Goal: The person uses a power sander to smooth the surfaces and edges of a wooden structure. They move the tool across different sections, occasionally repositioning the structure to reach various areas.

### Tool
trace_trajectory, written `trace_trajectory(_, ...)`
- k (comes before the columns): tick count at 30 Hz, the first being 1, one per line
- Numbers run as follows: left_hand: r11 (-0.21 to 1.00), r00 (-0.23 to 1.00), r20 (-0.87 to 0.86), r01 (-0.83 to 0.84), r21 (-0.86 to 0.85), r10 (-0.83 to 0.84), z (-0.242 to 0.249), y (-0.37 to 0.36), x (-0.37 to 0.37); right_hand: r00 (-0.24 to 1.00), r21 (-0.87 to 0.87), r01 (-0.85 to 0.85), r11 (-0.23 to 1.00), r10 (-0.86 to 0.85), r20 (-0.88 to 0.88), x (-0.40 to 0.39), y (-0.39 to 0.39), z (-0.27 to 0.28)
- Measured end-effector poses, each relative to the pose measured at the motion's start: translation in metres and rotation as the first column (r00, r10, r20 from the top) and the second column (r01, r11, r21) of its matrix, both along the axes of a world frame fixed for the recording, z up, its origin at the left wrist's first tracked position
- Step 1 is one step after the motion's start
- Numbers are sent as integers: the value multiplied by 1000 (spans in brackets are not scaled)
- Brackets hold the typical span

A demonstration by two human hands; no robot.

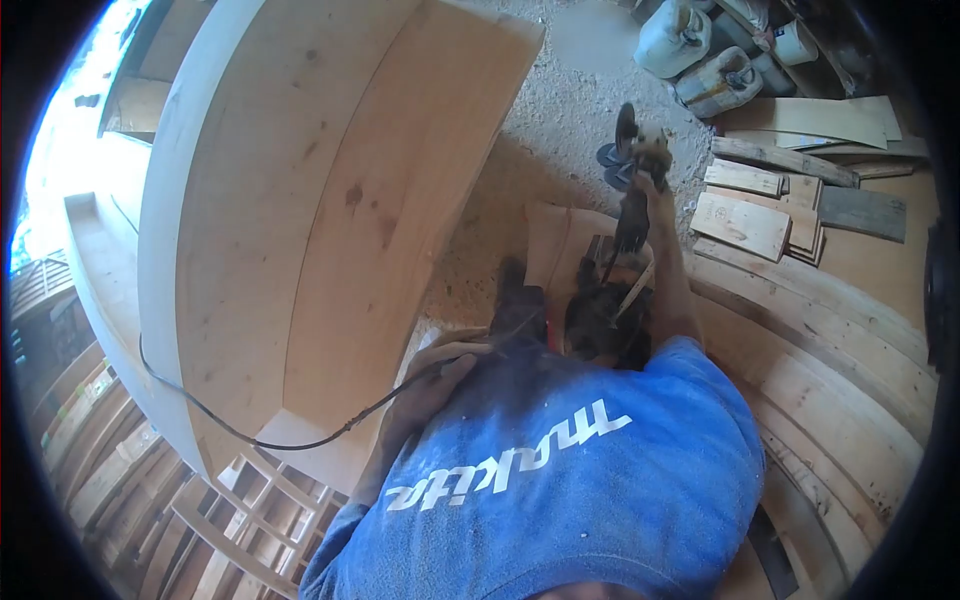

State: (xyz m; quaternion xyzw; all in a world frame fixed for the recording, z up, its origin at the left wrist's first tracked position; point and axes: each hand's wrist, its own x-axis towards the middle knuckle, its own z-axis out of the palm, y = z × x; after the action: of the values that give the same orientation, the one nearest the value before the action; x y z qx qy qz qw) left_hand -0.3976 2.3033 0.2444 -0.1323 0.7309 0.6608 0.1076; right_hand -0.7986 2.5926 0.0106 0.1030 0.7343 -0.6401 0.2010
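My right hand [655,183] reaches forward above the floor, closed on an angle grinder [631,222]. Round dark discs [615,166] show at the tool's far end, and its dark body points back toward me. Shadow blurs the finger details there. Close to my waist, my left hand [445,358] is closed around a black power cord [318,440]. The cord hangs in a loop across a big curved wooden piece [330,200] on my left. My blue shirt [600,510] fills the lower middle of the view.
Stacked boards [740,222] and long curved planks [830,360] lie to my right. White plastic jugs [675,40] stand at the back right on the rough floor [570,90]. At lower left are a slatted wooden frame [265,500] and more timber [115,470].
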Motion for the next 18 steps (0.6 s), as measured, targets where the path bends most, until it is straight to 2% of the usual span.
trace_trajectory(2, 979, 984, 87, -163, 119, 153, -3, 2, 35, 1000, 19, 26, 999, -26, 16, 46, 24, -22)
trace_trajectory(3, 979, 985, 89, -161, 122, 151, -4, 3, 54, 997, 96, 49, 994, -55, 60, 71, 33, -23)
trace_trajectory(4, 956, 968, 143, -232, 177, 208, -6, 3, 71, 992, 170, 67, 983, -84, 95, 91, 41, -23)
trace_trajectory(5, 925, 945, 195, -305, 225, 264, -9, 4, 88, 993, 165, 63, 984, -78, 86, 112, 43, -14)
trace_trajectory(7, 914, 935, 172, -344, 214, 311, -21, 8, 125, 978, -81, 91, 993, -74, 194, 158, 36, 19)
trace_trajectory(10, 907, 922, 128, -384, 170, 366, -22, 18, 175, 985, -123, 74, 990, -53, 166, 213, 21, 62)
trace_trajectory(13, 914, 919, 73, -394, 94, 389, -29, 29, 233, 989, -140, -41, 989, 60, 133, 253, 25, 50)
trace_trajectory(18, 879, 881, 42, -473, 57, 471, -40, 44, 337, 999, -168, -16, 986, 22, 37, 347, -5, 63)
